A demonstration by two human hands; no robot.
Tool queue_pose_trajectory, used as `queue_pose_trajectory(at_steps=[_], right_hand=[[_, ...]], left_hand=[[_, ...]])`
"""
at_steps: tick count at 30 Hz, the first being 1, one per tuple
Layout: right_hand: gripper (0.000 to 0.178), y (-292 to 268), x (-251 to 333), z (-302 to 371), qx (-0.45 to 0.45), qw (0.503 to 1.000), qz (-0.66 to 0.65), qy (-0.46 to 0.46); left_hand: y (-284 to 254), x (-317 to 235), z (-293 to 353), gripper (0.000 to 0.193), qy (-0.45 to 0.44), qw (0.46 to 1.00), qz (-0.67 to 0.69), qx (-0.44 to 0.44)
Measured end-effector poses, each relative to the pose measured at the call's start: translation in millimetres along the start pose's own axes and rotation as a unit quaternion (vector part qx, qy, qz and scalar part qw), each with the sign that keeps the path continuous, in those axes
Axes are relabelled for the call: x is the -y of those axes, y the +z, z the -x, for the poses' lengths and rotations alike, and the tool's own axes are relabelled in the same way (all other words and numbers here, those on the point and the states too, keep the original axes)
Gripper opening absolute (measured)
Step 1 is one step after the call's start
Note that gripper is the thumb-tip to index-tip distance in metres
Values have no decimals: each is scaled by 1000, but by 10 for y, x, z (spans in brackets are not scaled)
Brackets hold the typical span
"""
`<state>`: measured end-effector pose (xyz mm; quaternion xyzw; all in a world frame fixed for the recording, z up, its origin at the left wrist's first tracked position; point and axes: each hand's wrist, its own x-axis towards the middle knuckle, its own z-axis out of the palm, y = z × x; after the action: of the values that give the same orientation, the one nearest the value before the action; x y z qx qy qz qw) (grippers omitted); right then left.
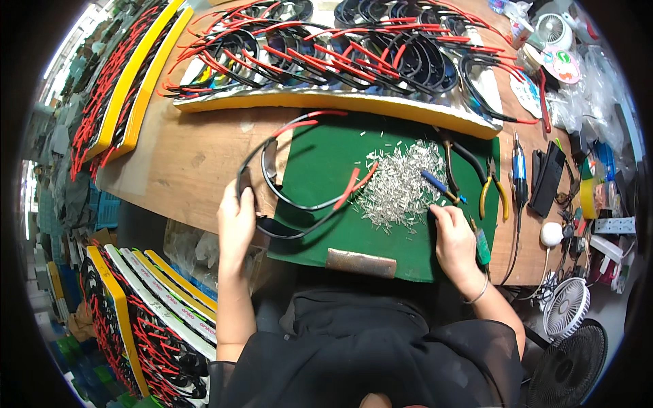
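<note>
My left hand (pixel 237 223) is closed on a bent black wire assembly (pixel 296 207) with red sleeved ends, held above the left side of a green mat (pixel 309 248). Its loops curve to the right, and two red ends reach the edge of a pile of small silvery metal sleeves (pixel 394 190). At the pile's lower right edge my right hand (pixel 456 241) has thumb and forefinger pinched together. Whatever is between those fingertips is too small to make out. Just above them lies a blue pen-like tool (pixel 435 182).
Yellow-edged foam trays (pixel 326 102) of black and red wires stand behind the mat, with more at left. Yellow-handled pliers (pixel 502 197), a blue corded tool (pixel 520 170) and a black box-like case (pixel 548 178) lie at right. A small white fan (pixel 568 307) stands lower right.
</note>
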<state>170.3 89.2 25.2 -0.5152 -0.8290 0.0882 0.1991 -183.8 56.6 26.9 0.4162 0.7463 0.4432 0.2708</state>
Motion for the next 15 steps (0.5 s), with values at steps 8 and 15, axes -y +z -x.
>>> queue_pose_trajectory(at_steps=[8, 15], right_hand=[[36, -121, 191, -14, -25, 997, 64, -24], [54, 118, 1294, -795, 67, 944, -168, -277]], left_hand=[[228, -294, -277, 36, 56, 991, -119, 22], [50, -7, -327, 44, -13, 997, 66, 41]])
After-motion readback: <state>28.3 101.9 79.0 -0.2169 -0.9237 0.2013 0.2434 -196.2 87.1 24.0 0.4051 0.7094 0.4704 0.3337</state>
